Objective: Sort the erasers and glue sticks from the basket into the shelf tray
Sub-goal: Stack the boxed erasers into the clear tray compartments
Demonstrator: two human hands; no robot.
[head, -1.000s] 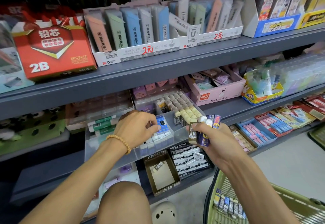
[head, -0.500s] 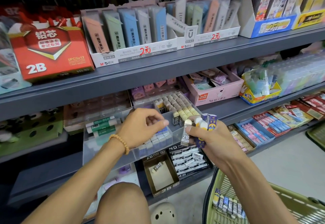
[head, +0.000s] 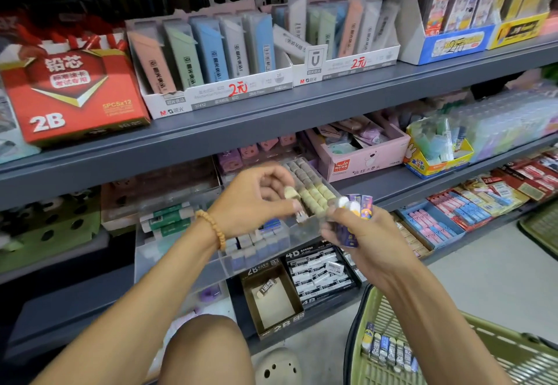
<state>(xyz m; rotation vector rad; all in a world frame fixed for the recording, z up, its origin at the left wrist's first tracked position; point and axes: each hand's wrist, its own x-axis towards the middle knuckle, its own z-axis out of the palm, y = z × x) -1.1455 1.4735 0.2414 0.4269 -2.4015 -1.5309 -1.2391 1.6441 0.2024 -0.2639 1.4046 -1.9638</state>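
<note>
Since a second ago my left hand (head: 256, 200) has lifted from the blue erasers (head: 259, 241) in the shelf tray (head: 181, 251) and pinches one eraser (head: 300, 215); my right hand (head: 359, 233) clutches several glue sticks (head: 354, 212) above the basket (head: 453, 354).

Light falls evenly from above and in front, bright on the right hand (head: 367, 242) and left hand (head: 256, 203). Far above them the shelf (head: 271, 119) recesses sink into black. Below and left it is dim. Motion blur softens everything; wide-angle bending bows the edges.
</note>
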